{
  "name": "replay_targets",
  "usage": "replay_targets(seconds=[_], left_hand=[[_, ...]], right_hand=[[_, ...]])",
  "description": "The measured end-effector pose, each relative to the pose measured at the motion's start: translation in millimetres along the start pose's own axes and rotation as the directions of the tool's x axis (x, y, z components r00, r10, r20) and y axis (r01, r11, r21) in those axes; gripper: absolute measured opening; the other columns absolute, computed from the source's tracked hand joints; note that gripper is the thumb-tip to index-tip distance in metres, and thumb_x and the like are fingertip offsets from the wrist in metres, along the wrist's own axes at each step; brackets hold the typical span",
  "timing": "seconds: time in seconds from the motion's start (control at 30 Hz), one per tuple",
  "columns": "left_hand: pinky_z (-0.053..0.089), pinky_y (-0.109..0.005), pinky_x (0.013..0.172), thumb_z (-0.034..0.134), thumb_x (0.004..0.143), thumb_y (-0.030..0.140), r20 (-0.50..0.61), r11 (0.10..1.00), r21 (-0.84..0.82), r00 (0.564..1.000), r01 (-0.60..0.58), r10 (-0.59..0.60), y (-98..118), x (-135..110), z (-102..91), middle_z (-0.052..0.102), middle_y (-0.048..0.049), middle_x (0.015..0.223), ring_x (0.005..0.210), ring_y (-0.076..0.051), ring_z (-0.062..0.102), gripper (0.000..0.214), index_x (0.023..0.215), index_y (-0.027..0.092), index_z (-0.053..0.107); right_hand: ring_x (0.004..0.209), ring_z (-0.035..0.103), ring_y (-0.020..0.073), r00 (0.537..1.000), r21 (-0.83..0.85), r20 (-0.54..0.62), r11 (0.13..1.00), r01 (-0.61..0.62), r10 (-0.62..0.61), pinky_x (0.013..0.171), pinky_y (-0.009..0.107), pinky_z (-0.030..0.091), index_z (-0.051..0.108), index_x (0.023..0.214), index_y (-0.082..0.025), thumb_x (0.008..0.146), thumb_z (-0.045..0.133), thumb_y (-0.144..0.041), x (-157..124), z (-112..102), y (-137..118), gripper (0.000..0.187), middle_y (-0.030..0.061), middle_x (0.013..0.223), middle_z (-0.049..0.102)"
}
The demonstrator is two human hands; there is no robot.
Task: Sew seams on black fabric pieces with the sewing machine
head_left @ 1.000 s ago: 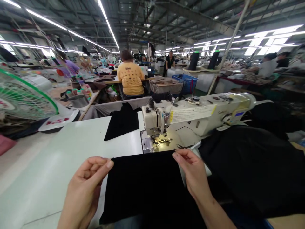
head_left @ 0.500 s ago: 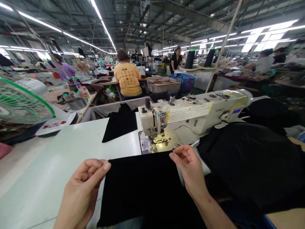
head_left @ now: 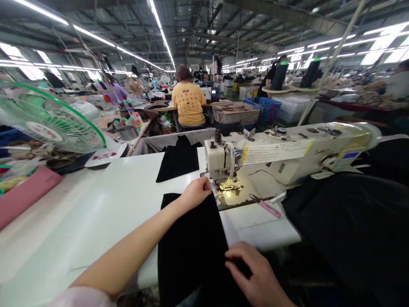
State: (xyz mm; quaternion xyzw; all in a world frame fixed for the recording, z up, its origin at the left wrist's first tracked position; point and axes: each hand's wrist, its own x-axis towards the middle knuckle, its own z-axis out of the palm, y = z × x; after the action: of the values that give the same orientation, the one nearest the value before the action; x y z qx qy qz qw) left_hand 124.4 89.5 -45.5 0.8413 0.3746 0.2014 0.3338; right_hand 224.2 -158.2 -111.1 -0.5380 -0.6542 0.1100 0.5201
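A black fabric piece point(head_left: 191, 243) lies over the front edge of the white sewing table, its lower part hanging towards me. My left hand point(head_left: 198, 190) reaches across it, fingers closed on its far right corner, close beside the sewing machine's presser foot. Lower down, my right hand point(head_left: 255, 270) pinches the right edge of the same piece between thumb and forefinger. The sewing machine point(head_left: 275, 147) stands just beyond, its needle area lit. Pink-handled thread snips point(head_left: 266, 207) rest right of the needle plate.
Another black fabric piece point(head_left: 179, 160) lies left of the machine head. A large black fabric heap point(head_left: 348, 226) fills the right side. A green-rimmed fan point(head_left: 51, 121) stands at left, near a pink cloth roll point(head_left: 28, 194). A person in yellow point(head_left: 188, 102) sits ahead.
Both hands held the far edge by its two corners. My left hand has crossed to the right corner by the machine, and my right hand has moved down the right edge. The view has turned left.
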Motion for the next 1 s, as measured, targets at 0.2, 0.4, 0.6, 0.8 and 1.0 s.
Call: replay_targets(seconds=[0.2,0.4,0.6,0.8,1.0], left_hand=[[0.037,-0.026,0.062,0.059,0.072,0.008,-0.104,0.997,-0.066,0.994,-0.028,0.021,-6.2,-12.0,30.7,0.052,0.0048,0.064,0.063,-0.014,0.05,0.022,0.064,0.022,0.044],[0.039,-0.027,0.063,0.061,0.071,0.009,-0.109,0.996,-0.094,0.994,-0.005,-0.005,-8.7,3.7,32.3,0.054,0.0047,0.064,0.063,-0.013,0.052,0.019,0.065,0.022,0.047],[0.042,-0.025,0.059,0.063,0.072,0.008,-0.096,0.992,-0.112,0.994,0.051,-0.062,-9.6,16.8,33.7,0.058,0.0052,0.064,0.06,-0.013,0.057,0.02,0.072,0.021,0.049],[0.042,-0.025,0.058,0.066,0.074,0.008,-0.1,0.997,-0.036,0.993,0.064,-0.067,-10.7,19.9,30.3,0.059,0.0045,0.065,0.06,-0.014,0.058,0.023,0.072,0.021,0.048],[0.047,-0.04,0.084,0.065,0.077,0.007,-0.205,0.986,0.16,0.979,0.043,-0.009,9.1,-7.2,29.5,0.066,-0.008,0.094,0.097,-0.028,0.062,0.019,0.087,0.019,0.055]], right_hand=[[0.076,0.069,0.0186,0.978,-0.272,0.082,0.94,0.207,-0.192,0.072,0.029,0.057,0.06,0.109,-0.02,0.092,0.045,-0.001,-2.9,-18.0,7.7,0.029,0.005,0.086,0.071],[0.083,0.068,0.0213,0.98,-0.379,0.051,0.904,0.197,-0.192,0.075,0.036,0.055,0.063,0.103,-0.019,0.089,0.048,-0.001,0.2,-17.6,11.3,0.027,0.0064,0.09,0.07],[0.083,0.068,0.0202,0.978,-0.363,0.025,0.909,0.204,-0.209,0.079,0.037,0.053,0.064,0.1,-0.019,0.085,0.049,0.001,8.0,-14.8,13.8,0.028,0.0046,0.09,0.072],[0.077,0.067,0.0193,0.968,-0.366,0.007,0.9,0.236,-0.251,0.074,0.035,0.054,0.064,0.096,-0.019,0.081,0.049,0.0,14.3,-13.4,13.0,0.029,0.0038,0.085,0.072],[0.08,0.067,0.0198,0.968,-0.371,0.039,0.896,0.243,-0.246,0.078,0.037,0.054,0.064,0.097,-0.019,0.08,0.05,0.0,14.4,-16.3,9.8,0.029,0.004,0.087,0.074]])
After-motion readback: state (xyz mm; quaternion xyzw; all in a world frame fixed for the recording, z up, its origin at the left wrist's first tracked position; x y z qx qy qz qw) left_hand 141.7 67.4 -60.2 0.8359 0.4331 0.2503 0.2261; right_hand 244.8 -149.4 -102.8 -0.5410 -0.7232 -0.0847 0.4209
